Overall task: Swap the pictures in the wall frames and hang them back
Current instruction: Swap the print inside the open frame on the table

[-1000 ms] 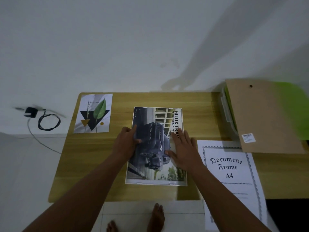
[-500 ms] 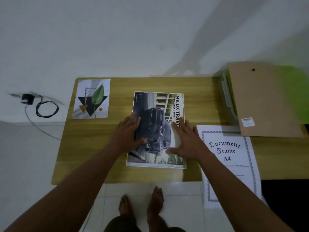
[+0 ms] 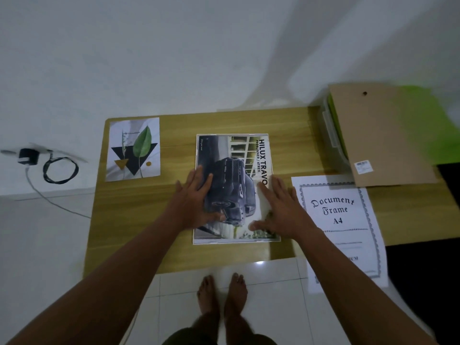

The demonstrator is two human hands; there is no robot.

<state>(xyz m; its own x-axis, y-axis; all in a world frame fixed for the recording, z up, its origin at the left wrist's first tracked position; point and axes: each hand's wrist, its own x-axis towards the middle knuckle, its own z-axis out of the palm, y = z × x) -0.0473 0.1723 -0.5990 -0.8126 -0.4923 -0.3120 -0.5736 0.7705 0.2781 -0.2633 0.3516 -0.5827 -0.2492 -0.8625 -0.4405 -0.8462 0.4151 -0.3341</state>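
Head view, looking down on a wooden worktop [image 3: 286, 125] set vs a white wall. Centre of the worktop: truck picture [image 3: 236, 155], a printed sheet w/ a dark pickup and "HILUX TRAVO" text running along its right edge, lying flat. Both hands lie on it, palms down. Left hand [image 3: 196, 202] covers the sheet's lower-left part, fingers [image 3: 199, 176] spread and flat, thumb stretched across the truck image; nothing gripped. Right hand [image 3: 281, 207] sits on the lower-right part and overlaps the sheet's right edge, fingers [image 3: 276, 185] also splayed flat, thumb pointing in toward the left hand; pressing, not holding anything.

Leaf picture [image 3: 133, 149], a smaller print w/ a green leaf over a dark triangle, lies at the worktop's far-left corner, well apart from the truck picture. Just right of the right hand: a white insert sheet [image 3: 343, 220] reading "Document Frame A4", its near end hanging past the worktop's front edge. Beyond it at far right, a brown backing board [image 3: 383, 135] w/ a small sticker rests tilted over a green item [image 3: 428, 125], blurred; what is under it can't be told.

On the floor at left: black charger [image 3: 28, 155] w/ coiled cable. Bare feet [image 3: 221, 292] show on white tiles below the worktop edge.
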